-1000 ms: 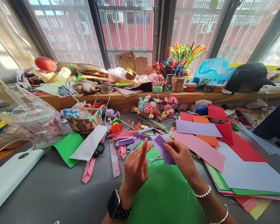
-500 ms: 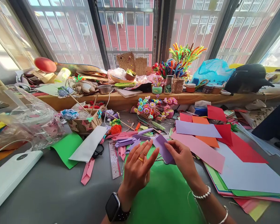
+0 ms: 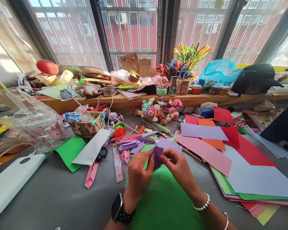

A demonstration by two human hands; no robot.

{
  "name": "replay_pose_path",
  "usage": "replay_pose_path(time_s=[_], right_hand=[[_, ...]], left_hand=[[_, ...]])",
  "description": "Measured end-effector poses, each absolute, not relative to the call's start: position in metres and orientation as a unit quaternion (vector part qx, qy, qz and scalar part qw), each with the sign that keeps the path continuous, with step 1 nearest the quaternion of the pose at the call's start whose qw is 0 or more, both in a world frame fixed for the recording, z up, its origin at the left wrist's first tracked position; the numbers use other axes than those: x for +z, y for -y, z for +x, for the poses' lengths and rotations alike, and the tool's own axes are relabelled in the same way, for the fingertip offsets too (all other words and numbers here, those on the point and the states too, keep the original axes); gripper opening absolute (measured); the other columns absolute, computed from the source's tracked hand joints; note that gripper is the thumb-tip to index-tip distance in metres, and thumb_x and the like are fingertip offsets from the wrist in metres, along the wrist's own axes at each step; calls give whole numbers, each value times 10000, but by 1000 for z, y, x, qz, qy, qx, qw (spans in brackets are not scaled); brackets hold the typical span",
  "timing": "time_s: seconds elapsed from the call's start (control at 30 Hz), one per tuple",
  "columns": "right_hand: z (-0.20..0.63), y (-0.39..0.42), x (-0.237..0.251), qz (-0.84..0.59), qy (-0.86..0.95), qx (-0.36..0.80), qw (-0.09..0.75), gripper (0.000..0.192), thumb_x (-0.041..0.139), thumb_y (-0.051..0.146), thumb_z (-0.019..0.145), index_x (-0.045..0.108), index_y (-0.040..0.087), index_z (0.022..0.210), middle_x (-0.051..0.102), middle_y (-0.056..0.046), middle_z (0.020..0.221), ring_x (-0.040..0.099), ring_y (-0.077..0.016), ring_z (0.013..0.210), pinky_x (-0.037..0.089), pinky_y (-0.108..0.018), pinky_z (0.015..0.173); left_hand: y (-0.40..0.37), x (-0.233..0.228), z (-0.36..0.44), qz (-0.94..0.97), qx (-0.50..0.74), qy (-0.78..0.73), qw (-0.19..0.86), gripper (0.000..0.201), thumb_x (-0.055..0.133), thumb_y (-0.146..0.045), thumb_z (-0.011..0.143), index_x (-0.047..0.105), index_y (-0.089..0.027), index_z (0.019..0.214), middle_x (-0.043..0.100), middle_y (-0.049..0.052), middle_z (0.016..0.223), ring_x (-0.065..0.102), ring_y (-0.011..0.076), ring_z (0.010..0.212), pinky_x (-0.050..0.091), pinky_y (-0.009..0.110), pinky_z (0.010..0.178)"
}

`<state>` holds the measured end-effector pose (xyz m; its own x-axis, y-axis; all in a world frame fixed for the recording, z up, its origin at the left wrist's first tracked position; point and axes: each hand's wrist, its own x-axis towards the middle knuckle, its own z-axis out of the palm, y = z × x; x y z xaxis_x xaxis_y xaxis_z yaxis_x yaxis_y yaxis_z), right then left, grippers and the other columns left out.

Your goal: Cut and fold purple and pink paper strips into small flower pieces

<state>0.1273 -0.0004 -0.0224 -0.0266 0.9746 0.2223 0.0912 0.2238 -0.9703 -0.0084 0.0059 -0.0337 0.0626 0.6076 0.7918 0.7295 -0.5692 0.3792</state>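
A small piece of purple paper [image 3: 157,157] is held up between my two hands above the green mat [image 3: 168,198]. My left hand [image 3: 139,171], with a ring and a watch, pinches its left side. The fingertips of my right hand [image 3: 176,161] are closed at its right edge. Just behind lies another flat piece of light purple paper [image 3: 169,144]. Folded purple paper strips [image 3: 132,145] are heaped beyond my left hand, and a clear ruler with pink marks [image 3: 118,163] lies left of it.
Coloured paper sheets [image 3: 261,180] are stacked at the right, with a pink sheet [image 3: 204,153] near my right hand. A white power bank [image 3: 14,185], a green sheet [image 3: 69,155] and a white paper piece [image 3: 92,147] lie left. Flower crafts [image 3: 153,110] stand behind.
My left hand, open with fingers spread before, has closed on the purple paper. The paper has moved left and toward me, turning more upright. A light purple piece now shows behind it.
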Motion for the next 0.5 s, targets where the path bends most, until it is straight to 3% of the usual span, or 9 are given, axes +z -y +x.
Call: replay_pose_path(time_s=[0.27, 0.5], right_hand=[[130, 3, -21, -478, 630, 254, 557, 106, 528, 259, 778, 598, 182, 799, 650, -25, 734, 608, -148, 664, 512, -262, 625], [130, 5, -25, -459, 685, 79, 561, 100, 517, 167, 790, 591, 190, 853, 633, -28, 741, 591, -147, 678, 499, -268, 619]], left_hand=[[-2, -31, -4, -731, -503, 460, -29, 157, 510, -198, 772, 650, -166, 835, 695, 39, 736, 632, 147, 662, 481, 238, 616], [1, -25, -1, -674, -486, 494, -256, 226, 495, -300, 779, 649, -145, 720, 666, 17, 667, 575, 130, 582, 443, 197, 526]])
